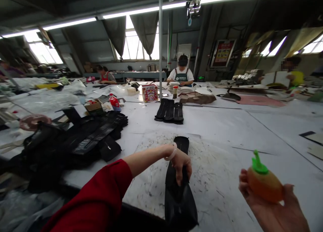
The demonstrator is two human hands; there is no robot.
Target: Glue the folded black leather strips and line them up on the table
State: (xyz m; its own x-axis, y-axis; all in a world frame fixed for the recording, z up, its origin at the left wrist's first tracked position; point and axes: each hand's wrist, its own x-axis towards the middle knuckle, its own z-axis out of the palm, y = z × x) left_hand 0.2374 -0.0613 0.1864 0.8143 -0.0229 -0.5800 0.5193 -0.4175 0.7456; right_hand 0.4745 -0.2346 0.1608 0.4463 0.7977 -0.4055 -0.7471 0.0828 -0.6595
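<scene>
My left hand (pixel 181 164), in a red sleeve with a pale bracelet at the wrist, is closed on a long black piece (pixel 178 191) that lies lengthwise on the white worktable (pixel 227 131). The fingers pinch it near its middle and its near end hangs over the table edge. My right hand (pixel 270 205) sits at the lower right, palm up. It cradles a small orange bottle with a green nozzle (pixel 263 181), fingers curled round it. The two hands are apart.
A heap of black pieces (pixel 83 141) covers the table at my left, and a neat stack of black pieces (pixel 169 111) lies further ahead. A red patterned box (pixel 149 92), a red bottle (pixel 114 102) and a metal pole (pixel 160 43) stand beyond. Other people work at the far side.
</scene>
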